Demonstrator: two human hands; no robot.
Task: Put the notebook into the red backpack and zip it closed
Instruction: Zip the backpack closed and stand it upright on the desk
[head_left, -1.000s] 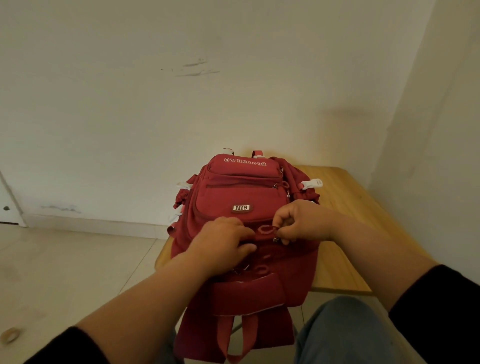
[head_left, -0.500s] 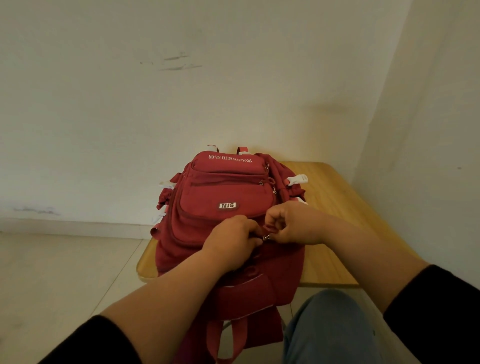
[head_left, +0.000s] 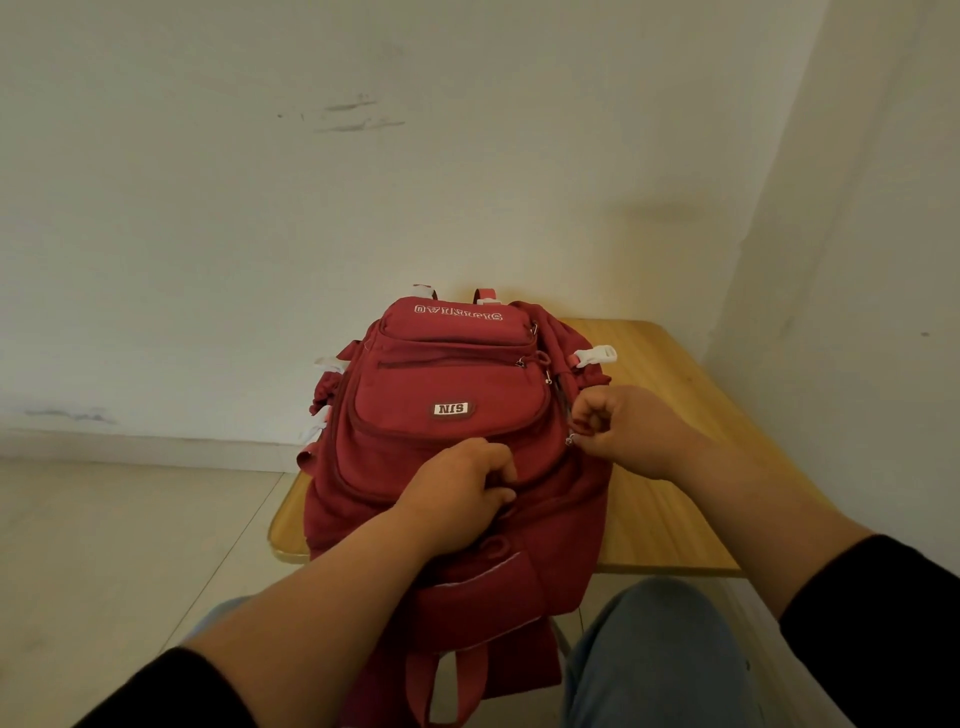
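The red backpack (head_left: 447, 384) lies on a small wooden table (head_left: 670, 499), front pockets up, its top end toward me and hanging over the near edge. My left hand (head_left: 462, 499) presses on the bag's middle and pinches the fabric by the zip line. My right hand (head_left: 618, 431) sits at the bag's right side, fingers closed on a small metal zipper pull (head_left: 570, 440). No notebook is visible.
The table stands in a corner, with a white wall behind it and another wall close on the right. A pale tiled floor (head_left: 119, 561) spreads to the left. My knee in grey trousers (head_left: 654, 654) is under the table's near edge.
My right hand has moved from the bag's middle out to its right side and up, taking the zipper pull along. My left hand has stayed on the middle.
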